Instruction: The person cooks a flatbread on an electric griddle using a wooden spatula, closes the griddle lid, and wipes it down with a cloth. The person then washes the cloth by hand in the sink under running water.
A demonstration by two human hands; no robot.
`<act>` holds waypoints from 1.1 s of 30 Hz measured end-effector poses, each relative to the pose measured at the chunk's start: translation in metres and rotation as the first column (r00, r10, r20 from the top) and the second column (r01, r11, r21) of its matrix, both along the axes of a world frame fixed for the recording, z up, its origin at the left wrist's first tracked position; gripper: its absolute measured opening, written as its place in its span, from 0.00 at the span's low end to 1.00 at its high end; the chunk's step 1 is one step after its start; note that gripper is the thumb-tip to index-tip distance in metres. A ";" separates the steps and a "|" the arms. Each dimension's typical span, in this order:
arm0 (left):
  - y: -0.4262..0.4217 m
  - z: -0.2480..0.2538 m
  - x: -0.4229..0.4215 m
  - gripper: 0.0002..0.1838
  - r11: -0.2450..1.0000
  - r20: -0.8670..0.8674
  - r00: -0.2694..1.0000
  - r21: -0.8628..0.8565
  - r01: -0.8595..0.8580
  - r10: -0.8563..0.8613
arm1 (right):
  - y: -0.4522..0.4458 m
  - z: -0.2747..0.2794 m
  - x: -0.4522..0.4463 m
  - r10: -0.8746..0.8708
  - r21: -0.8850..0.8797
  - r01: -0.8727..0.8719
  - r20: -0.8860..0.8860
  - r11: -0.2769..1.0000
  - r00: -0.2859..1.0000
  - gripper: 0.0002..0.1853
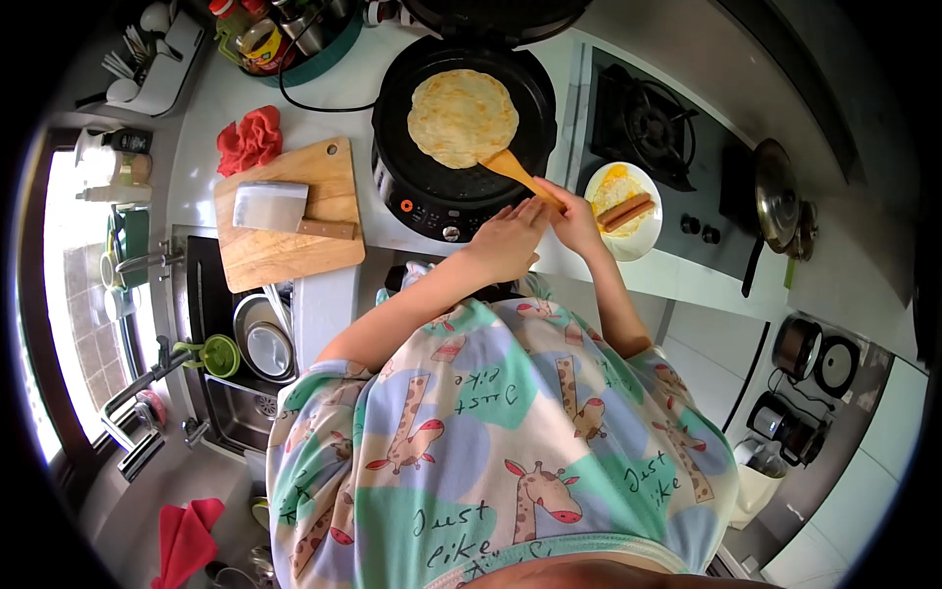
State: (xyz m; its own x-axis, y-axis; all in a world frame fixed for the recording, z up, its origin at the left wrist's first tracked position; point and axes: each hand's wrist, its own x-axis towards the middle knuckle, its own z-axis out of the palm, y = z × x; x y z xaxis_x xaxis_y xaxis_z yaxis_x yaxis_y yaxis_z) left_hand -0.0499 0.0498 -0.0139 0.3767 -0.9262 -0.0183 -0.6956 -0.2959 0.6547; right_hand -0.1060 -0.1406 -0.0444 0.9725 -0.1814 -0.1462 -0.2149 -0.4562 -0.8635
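Fingers of the right hand (577,222) hold the spatula (511,167); left hand (507,241) grasp unclear. Flatbread (463,116) appears light, soft, tearable; support beneath.

From here I read "Just like" several times on the shirt (471,442), at six o'clock, once upside down.

left forearm (417,299) bare, slanting inward; left hand (508,241) flattened, back upward, fingers (530,213) extended and close together. right forearm (616,299) bare, reaching forward; right hand (573,220) curled in a grip just beside the left.
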 end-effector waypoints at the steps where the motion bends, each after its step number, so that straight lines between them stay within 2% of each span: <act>1: 0.003 0.001 -0.001 0.39 1.000 0.004 1.000 -0.004 -0.014 0.014 | 0.002 0.000 0.002 0.015 0.002 -0.015 0.003 1.000 1.000 0.26; 4: 0.007 0.008 0.000 0.39 0.997 0.014 0.998 -0.035 -0.063 0.063 | 0.003 0.006 0.011 0.085 -0.058 -0.084 0.012 0.995 0.996 0.25; 10: 0.013 0.032 0.006 0.40 0.965 0.052 0.980 -0.192 -0.177 0.190 | -0.001 0.031 0.036 0.068 0.117 -0.069 0.017 0.991 0.998 0.21; 11: 0.014 0.036 0.006 0.40 0.958 0.041 0.977 -0.212 -0.194 0.207 | -0.003 0.035 0.041 0.052 0.191 -0.047 -0.019 0.980 0.998 0.19; 13: 0.016 0.038 0.007 0.39 0.952 0.030 0.975 -0.226 -0.207 0.219 | 0.004 0.067 0.054 -0.013 0.227 0.060 -0.202 0.972 0.979 0.18; 18: 0.020 0.037 0.007 0.38 0.947 0.036 0.973 -0.240 -0.212 0.227 | -0.005 0.079 0.078 -0.050 0.278 0.137 -0.300 0.951 0.953 0.16; 19: 0.020 0.036 0.007 0.38 0.946 0.036 0.972 -0.241 -0.217 0.232 | -0.002 0.074 0.082 -0.085 0.303 0.157 -0.238 0.940 0.968 0.16; 33: 0.027 0.029 0.006 0.37 0.937 0.017 0.966 -0.251 -0.244 0.256 | 0.009 0.083 0.110 -0.115 0.328 0.206 -0.275 0.922 0.954 0.17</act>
